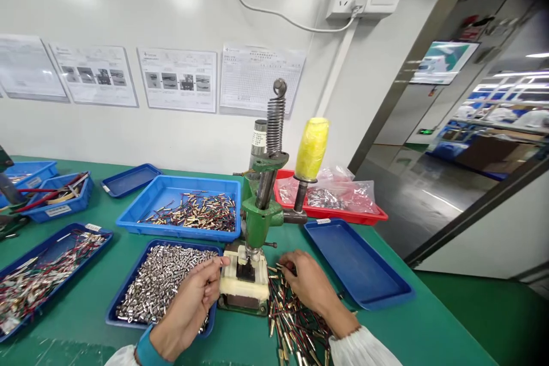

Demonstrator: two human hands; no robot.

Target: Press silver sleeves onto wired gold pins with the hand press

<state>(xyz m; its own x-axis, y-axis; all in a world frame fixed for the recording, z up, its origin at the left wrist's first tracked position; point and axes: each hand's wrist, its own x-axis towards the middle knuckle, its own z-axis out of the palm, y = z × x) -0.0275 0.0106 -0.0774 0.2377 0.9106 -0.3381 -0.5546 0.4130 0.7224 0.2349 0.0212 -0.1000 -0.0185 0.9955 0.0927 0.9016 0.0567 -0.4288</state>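
Note:
My left hand [195, 294] is closed in a pinch just left of the green hand press [259, 217], above the edge of a tray of small metal sleeves [165, 274]. What its fingertips hold is too small to make out. To the right of the press base [244, 289], my right hand [309, 283] is closed at the top of a loose pile of brass-tipped wired pieces [295, 326]. A brass tip shows at its fingertips. A dark fixture [246, 269] sits under the press ram. The press lever has a yellow-wrapped handle [312, 148], standing upright.
Behind the sleeves stands a blue tray [128, 214] of more wired pieces. A flat blue tray [360, 266] lies at right, with a red tray [364, 216] of bagged parts behind it. Another tray [64, 269] of wires is at left. The table's right edge slopes nearby.

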